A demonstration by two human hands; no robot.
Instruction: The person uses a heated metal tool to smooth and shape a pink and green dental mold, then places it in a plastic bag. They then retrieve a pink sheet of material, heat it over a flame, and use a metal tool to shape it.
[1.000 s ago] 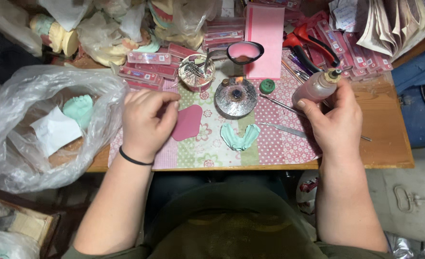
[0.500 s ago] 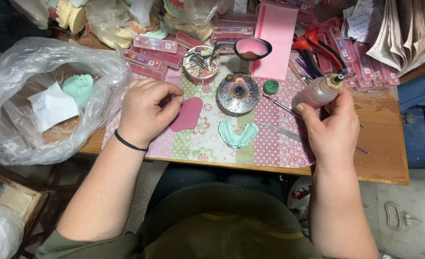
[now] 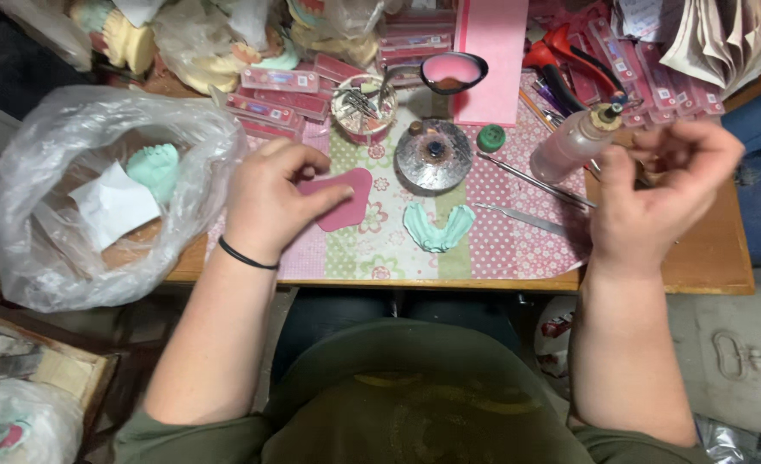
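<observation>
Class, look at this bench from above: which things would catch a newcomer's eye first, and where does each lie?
The left hand holds a pink wax sheet flat on the patterned cloth at centre. Just right of it lies a mint-green, horseshoe-shaped dental cast, below a round metal burner. The right hand is raised beside a small clear bottle, while a big crumpled plastic bag holding another green cast fills the left.

Cast (image 3: 437, 227) lies right of sheet (image 3: 343, 198) (on mat (image 3: 372, 251)).
</observation>
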